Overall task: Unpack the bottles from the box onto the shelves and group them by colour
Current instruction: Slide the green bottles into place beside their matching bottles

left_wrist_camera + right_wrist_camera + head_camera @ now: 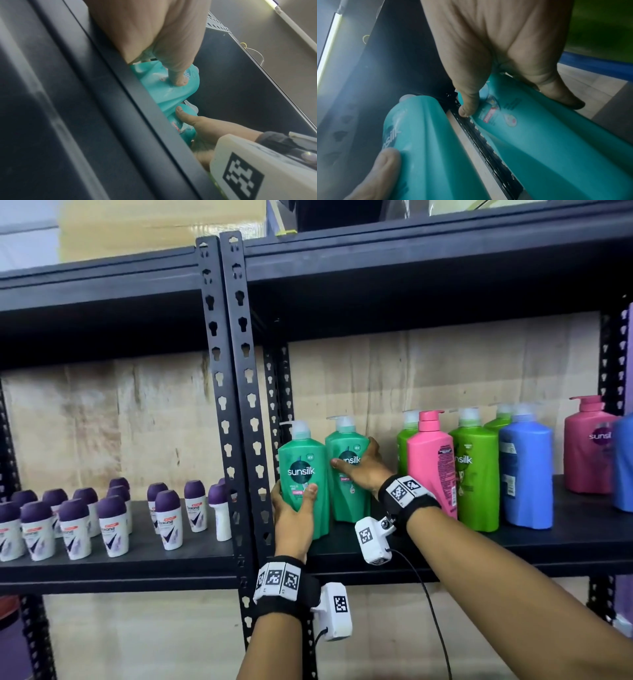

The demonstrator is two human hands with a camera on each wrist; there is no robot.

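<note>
Two teal-green pump bottles stand upright at the left end of the right-hand shelf point(513, 546). My left hand point(294, 508) grips the left teal bottle point(303, 460) low on its body, thumb across the label. My right hand point(359, 470) grips the right teal bottle point(346, 450) around its middle, thumb on the front label. In the left wrist view my left thumb presses the left teal bottle point(164, 89). In the right wrist view my right hand point(488, 102) wraps the right teal bottle point(539, 135), with the left teal bottle point(419, 135) beside it. The box is out of view.
To the right stand lime-green bottles point(476, 474), a pink bottle point(433, 470), a blue bottle point(525, 474), then another pink bottle point(587, 450) and a blue one at the frame edge. Black uprights point(236, 405) divide the shelving. Several purple-capped roll-ons point(113, 518) fill the left shelf.
</note>
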